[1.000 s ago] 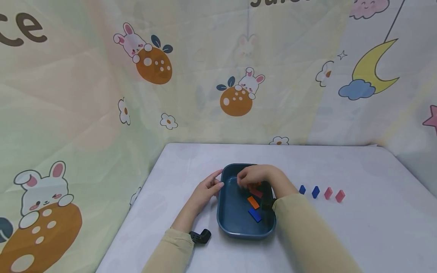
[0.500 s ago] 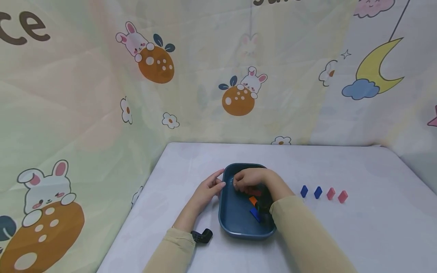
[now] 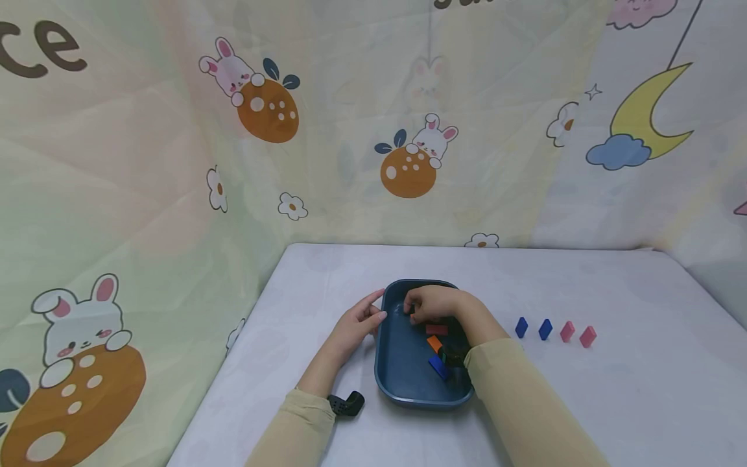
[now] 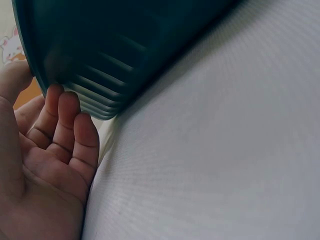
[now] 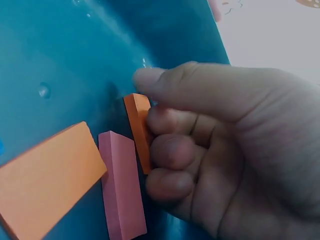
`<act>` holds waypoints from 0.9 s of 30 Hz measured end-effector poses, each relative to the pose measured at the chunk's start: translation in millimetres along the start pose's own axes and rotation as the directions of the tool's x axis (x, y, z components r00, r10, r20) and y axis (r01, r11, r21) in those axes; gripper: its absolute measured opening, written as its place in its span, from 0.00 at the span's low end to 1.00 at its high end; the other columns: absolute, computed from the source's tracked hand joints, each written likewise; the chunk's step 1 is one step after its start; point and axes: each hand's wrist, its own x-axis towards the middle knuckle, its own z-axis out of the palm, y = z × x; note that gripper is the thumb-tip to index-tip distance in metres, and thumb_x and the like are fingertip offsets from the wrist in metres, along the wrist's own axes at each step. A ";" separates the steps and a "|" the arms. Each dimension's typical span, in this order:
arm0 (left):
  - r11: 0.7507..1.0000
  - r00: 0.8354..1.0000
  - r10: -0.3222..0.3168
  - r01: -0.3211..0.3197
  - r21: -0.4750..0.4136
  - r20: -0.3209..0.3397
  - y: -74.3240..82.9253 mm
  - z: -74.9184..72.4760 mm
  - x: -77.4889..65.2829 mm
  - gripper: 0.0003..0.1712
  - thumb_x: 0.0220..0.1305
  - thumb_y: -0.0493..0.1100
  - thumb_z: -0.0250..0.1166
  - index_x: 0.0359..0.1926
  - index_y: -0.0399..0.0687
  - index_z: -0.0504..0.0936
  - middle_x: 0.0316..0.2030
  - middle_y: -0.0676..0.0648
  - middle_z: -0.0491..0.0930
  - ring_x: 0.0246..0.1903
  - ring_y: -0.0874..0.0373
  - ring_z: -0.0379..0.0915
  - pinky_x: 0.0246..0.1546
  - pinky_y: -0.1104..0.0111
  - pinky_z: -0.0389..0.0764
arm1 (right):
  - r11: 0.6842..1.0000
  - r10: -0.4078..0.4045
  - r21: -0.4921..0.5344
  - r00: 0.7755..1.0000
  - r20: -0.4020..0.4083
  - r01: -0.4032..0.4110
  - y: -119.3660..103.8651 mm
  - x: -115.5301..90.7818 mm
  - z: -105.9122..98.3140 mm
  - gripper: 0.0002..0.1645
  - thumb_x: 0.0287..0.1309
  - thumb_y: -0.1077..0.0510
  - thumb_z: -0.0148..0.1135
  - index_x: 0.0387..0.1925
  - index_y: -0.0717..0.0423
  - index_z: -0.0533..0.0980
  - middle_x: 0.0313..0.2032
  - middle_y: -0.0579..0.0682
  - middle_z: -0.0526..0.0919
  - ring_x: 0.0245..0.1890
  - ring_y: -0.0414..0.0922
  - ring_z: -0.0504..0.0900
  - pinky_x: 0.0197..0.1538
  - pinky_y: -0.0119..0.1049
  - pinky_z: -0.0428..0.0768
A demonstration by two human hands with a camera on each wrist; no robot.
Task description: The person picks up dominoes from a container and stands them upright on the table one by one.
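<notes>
A dark teal tray [image 3: 382, 376] stands on the white table with several small blocks in it. My left hand [image 3: 353, 325] holds its left side, thumb at the rim and bent fingers against the outer wall [image 4: 105, 80]. Inside the tray my right hand [image 3: 439, 305] is curled, pinching an orange block [image 5: 137, 130] near the far left corner. A pink block [image 5: 122, 185] lies beside that one, and another orange block [image 5: 50, 180] is close by. Nearer the front of the tray is a blue block [image 3: 438, 367], partly hidden by the right wrist's strap.
To the right of the tray, two blue blocks [image 3: 521, 327] and two pink blocks [image 3: 567, 331] stand on end in a row on the white table [image 3: 630, 389]. A printed cloth [image 3: 327, 143] hangs behind the table and along its left side.
My right hand moved left within the tray, then slightly back right, and an orange block now shows at its fingertips. My left hand stays at the tray's side.
</notes>
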 end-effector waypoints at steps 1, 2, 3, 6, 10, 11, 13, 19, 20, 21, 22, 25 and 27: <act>1.000 1.000 0.002 -0.002 -0.010 0.002 0.3 0.2 -0.1 0.32 0.67 0.54 0.64 0.70 0.68 0.67 0.40 0.47 0.79 0.34 0.56 0.75 0.42 0.64 0.78 | 1.000 0.006 -0.002 1.000 0.002 -0.006 0.1 0.0 0.5 0.11 0.60 0.56 0.66 0.45 0.47 0.78 0.22 0.46 0.76 0.20 0.42 0.73 0.29 0.35 0.73; 1.000 1.000 0.004 -0.004 -0.011 0.002 0.3 0.2 -0.1 0.32 0.67 0.53 0.64 0.70 0.67 0.67 0.40 0.47 0.78 0.34 0.56 0.75 0.42 0.64 0.77 | 1.000 0.012 -0.002 1.000 0.004 -0.012 0.2 0.2 0.9 0.11 0.60 0.56 0.66 0.45 0.47 0.78 0.22 0.46 0.76 0.20 0.42 0.73 0.29 0.35 0.73; 1.000 1.000 0.006 -0.006 -0.012 0.001 0.3 0.3 -0.1 0.32 0.67 0.53 0.64 0.70 0.67 0.67 0.40 0.47 0.78 0.34 0.57 0.75 0.42 0.64 0.77 | 1.000 0.013 -0.002 1.000 0.005 -0.013 0.5 0.6 1.3 0.11 0.60 0.57 0.66 0.45 0.47 0.78 0.22 0.46 0.76 0.20 0.42 0.73 0.29 0.35 0.73; 1.000 1.000 -0.001 0.001 -0.004 -0.001 0.9 0.3 -0.7 0.32 0.67 0.54 0.64 0.71 0.67 0.67 0.39 0.48 0.79 0.34 0.57 0.75 0.42 0.65 0.77 | 1.000 -0.002 -0.015 1.000 -0.004 0.002 0.6 1.2 1.7 0.11 0.59 0.57 0.67 0.44 0.47 0.79 0.23 0.46 0.77 0.21 0.42 0.74 0.30 0.35 0.73; 1.000 1.000 -0.012 0.012 0.006 0.001 2.4 0.7 -1.3 0.32 0.67 0.56 0.64 0.70 0.70 0.67 0.40 0.49 0.79 0.35 0.57 0.76 0.43 0.64 0.77 | 0.999 -0.037 -0.037 0.999 -0.038 0.035 1.0 1.6 1.1 0.11 0.58 0.56 0.68 0.43 0.45 0.79 0.26 0.46 0.76 0.25 0.43 0.73 0.32 0.36 0.72; 1.000 1.000 -0.012 0.012 0.006 0.001 2.5 0.8 -1.2 0.32 0.67 0.55 0.64 0.70 0.71 0.67 0.40 0.48 0.79 0.35 0.56 0.76 0.44 0.63 0.77 | 0.998 -0.040 -0.045 0.998 -0.048 0.038 1.2 1.6 0.8 0.11 0.58 0.56 0.68 0.43 0.45 0.79 0.26 0.47 0.76 0.26 0.44 0.73 0.32 0.36 0.71; 1.000 1.000 -0.012 0.012 0.009 0.003 2.4 0.9 -0.7 0.31 0.68 0.54 0.63 0.70 0.71 0.67 0.40 0.48 0.79 0.35 0.56 0.76 0.44 0.63 0.77 | 0.997 -0.042 -0.067 0.997 -0.062 0.038 1.4 1.4 0.5 0.12 0.57 0.56 0.69 0.43 0.45 0.79 0.27 0.47 0.77 0.26 0.44 0.74 0.32 0.37 0.71; 1.000 1.000 -0.012 0.012 0.008 0.003 0.7 0.7 0.4 0.31 0.68 0.51 0.63 0.70 0.71 0.67 0.40 0.48 0.79 0.34 0.55 0.75 0.43 0.63 0.77 | 0.991 -0.016 -0.136 0.998 -0.066 0.007 0.8 0.9 1.3 0.12 0.56 0.56 0.70 0.43 0.47 0.79 0.29 0.45 0.78 0.29 0.44 0.75 0.34 0.37 0.73; 1.000 1.000 -0.011 0.011 0.006 0.003 0.4 0.7 0.4 0.31 0.68 0.52 0.63 0.70 0.71 0.67 0.40 0.48 0.79 0.34 0.55 0.75 0.43 0.63 0.77 | 0.990 -0.016 -0.139 0.998 -0.066 0.006 0.6 1.1 1.5 0.12 0.56 0.57 0.70 0.42 0.47 0.79 0.29 0.46 0.78 0.29 0.44 0.75 0.34 0.37 0.73; 1.000 1.000 -0.012 0.012 0.006 0.003 0.2 0.6 0.4 0.31 0.68 0.52 0.63 0.70 0.71 0.67 0.40 0.48 0.79 0.34 0.55 0.75 0.43 0.63 0.77 | 0.990 -0.017 -0.144 0.998 -0.066 0.007 0.5 1.2 1.9 0.11 0.56 0.57 0.70 0.41 0.47 0.79 0.29 0.45 0.78 0.29 0.44 0.75 0.34 0.37 0.73; 1.000 1.000 -0.013 0.013 0.006 0.003 -0.1 0.6 0.4 0.31 0.68 0.53 0.63 0.70 0.71 0.67 0.40 0.48 0.79 0.34 0.55 0.75 0.43 0.63 0.77 | 0.989 -0.018 -0.148 0.998 -0.067 0.008 0.5 1.5 2.1 0.10 0.56 0.57 0.69 0.40 0.47 0.79 0.29 0.45 0.78 0.28 0.43 0.75 0.34 0.36 0.73; 1.000 1.000 -0.013 0.013 0.009 -0.002 -0.7 0.3 0.3 0.31 0.67 0.54 0.64 0.70 0.72 0.67 0.40 0.48 0.79 0.35 0.55 0.76 0.43 0.63 0.77 | 0.989 -0.025 -0.149 0.997 -0.071 0.014 0.4 2.3 2.9 0.08 0.56 0.58 0.70 0.36 0.47 0.78 0.27 0.46 0.78 0.26 0.43 0.75 0.32 0.36 0.73; 1.000 1.000 -0.012 0.012 0.010 -0.002 -0.6 0.1 0.0 0.32 0.67 0.55 0.64 0.70 0.72 0.67 0.40 0.48 0.79 0.34 0.55 0.76 0.43 0.63 0.77 | 0.987 -0.027 -0.158 0.997 -0.072 0.016 0.7 2.5 3.3 0.08 0.56 0.58 0.69 0.35 0.46 0.77 0.26 0.45 0.78 0.25 0.43 0.74 0.31 0.36 0.72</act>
